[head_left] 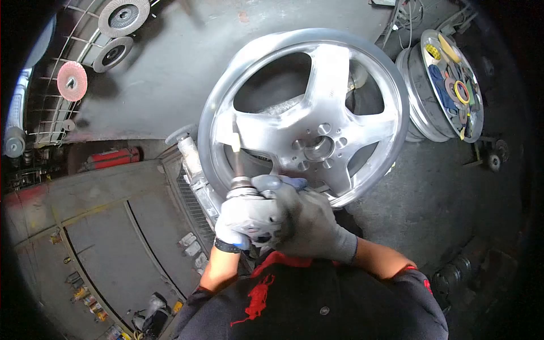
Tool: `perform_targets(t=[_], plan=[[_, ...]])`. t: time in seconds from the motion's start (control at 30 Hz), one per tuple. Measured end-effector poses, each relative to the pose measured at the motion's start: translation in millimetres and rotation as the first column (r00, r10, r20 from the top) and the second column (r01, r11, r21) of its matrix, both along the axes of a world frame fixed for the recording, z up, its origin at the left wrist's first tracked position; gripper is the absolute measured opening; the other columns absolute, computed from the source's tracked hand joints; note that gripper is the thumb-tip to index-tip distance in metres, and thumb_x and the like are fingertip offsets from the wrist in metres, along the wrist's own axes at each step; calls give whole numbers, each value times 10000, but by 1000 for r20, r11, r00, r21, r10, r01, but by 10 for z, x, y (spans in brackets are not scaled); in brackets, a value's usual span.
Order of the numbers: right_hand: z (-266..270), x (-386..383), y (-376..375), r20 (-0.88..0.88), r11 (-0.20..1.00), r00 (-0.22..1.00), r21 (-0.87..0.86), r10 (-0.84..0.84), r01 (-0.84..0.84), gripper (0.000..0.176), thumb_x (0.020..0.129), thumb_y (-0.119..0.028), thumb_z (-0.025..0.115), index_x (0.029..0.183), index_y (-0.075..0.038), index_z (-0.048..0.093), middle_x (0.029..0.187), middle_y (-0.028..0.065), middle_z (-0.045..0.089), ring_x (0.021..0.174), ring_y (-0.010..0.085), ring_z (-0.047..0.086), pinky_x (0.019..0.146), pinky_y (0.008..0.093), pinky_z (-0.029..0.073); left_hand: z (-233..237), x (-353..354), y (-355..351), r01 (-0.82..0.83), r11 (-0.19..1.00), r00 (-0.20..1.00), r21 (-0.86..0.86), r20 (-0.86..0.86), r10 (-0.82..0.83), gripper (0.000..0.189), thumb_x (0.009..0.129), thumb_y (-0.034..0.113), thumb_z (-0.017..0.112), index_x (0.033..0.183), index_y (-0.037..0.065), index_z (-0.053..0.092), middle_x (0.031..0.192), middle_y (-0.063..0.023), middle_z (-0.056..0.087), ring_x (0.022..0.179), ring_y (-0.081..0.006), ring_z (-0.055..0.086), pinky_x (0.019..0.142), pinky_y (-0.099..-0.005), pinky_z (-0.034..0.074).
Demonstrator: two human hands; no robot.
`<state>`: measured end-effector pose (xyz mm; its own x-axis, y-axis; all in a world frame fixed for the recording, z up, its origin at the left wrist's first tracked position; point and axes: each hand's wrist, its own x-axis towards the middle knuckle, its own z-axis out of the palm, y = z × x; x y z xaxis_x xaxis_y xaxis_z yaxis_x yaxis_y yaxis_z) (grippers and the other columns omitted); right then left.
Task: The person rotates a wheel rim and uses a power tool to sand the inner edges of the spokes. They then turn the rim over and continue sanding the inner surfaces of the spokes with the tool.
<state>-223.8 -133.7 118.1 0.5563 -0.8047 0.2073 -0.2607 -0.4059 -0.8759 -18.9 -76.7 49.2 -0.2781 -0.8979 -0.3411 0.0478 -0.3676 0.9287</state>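
Note:
A bare silver alloy wheel (pixel 331 76) with wide spokes is in front of me, tilted up. Both my gloved hands are closed around a die grinder (pixel 241 182), whose shaft ends in a small pale tip at the left spoke of the wheel. My left hand (pixel 233 218) wraps the tool body from the left, with a dark band at the wrist. From the right, my right hand (pixel 314 224) grips the same body, its fingers overlapping the top. Much of the grinder is hidden by the gloves.
On the right, another wheel rim (pixel 422 107) carries a tray of tapes and discs. Flap discs (pixel 123 17) and a pink disc (pixel 72 81) hang on a wire rack at the upper left. A red cylinder (pixel 113 158) lies at left. Below the wheel's left edge sits a metal stand (pixel 195 170).

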Motion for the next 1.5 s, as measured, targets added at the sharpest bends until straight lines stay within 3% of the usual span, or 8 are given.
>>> perform_targets(t=[0.4,0.73,0.9,1.1,1.13,1.17,1.43,1.5], plan=[[221,-375,25,-96,986,992,134,-84,97,773,675,-287,854,1332,-78,505,1071,155,687,920,362,694,831,444,539,31,-485,-146,91,986,885,137,-465,-17,498,947,256,576,1388,51,471,1347,-110,559,1243,-235,552,1068,-356,447],[241,16,-178,-54,999,998,34,40,-38,545,726,-226,757,1147,-32,471,862,174,624,796,377,662,747,481,522,36,105,-15,-219,975,970,-37,101,222,439,940,226,589,1335,49,517,1277,-111,600,1181,-236,591,1023,-358,481],[341,-286,-164,-192,990,981,139,43,-17,778,659,-312,837,1269,-19,454,937,198,648,866,383,681,781,477,531,104,-334,-189,-88,992,944,88,-309,111,410,937,212,596,1309,48,540,1242,-112,621,1150,-236,611,1001,-358,499],[326,-390,-128,-190,983,982,179,-3,37,920,606,-360,886,1329,-13,435,1015,214,669,913,380,688,769,475,541,-97,-511,-283,54,943,507,329,-823,258,381,933,197,602,1282,48,563,1207,-113,642,1119,-237,631,979,-359,516],[359,-323,-159,-175,984,984,176,20,11,876,625,-346,873,1312,-14,442,1000,209,666,896,378,689,764,475,541,-75,-443,-230,0,991,955,131,-295,39,292,956,185,570,1213,48,594,1137,-116,656,1072,-236,641,935,-364,524],[381,-251,-189,-158,985,987,173,42,-14,833,645,-332,860,1295,-15,448,986,203,663,878,376,690,759,476,541,-55,-378,-184,98,994,903,-52,424,-67,224,979,172,537,1144,47,624,1066,-119,669,1025,-236,652,892,-368,533],[405,-63,-316,-114,991,988,97,105,-94,663,707,-270,789,1231,-21,467,867,166,661,748,371,684,735,467,533,-64,-110,-71,-417,906,898,-73,122,423,150,949,172,587,950,59,686,751,-78,673,656,-228,668,597,-357,534],[441,-179,-288,-188,986,976,146,113,-86,680,699,-277,794,1238,-19,468,861,165,662,748,368,686,732,456,531,1207,-685,-685,-83,984,414,160,903,-112,252,971,195,520,1139,31,611,926,-149,648,869,-285,623,788,-413,501]])
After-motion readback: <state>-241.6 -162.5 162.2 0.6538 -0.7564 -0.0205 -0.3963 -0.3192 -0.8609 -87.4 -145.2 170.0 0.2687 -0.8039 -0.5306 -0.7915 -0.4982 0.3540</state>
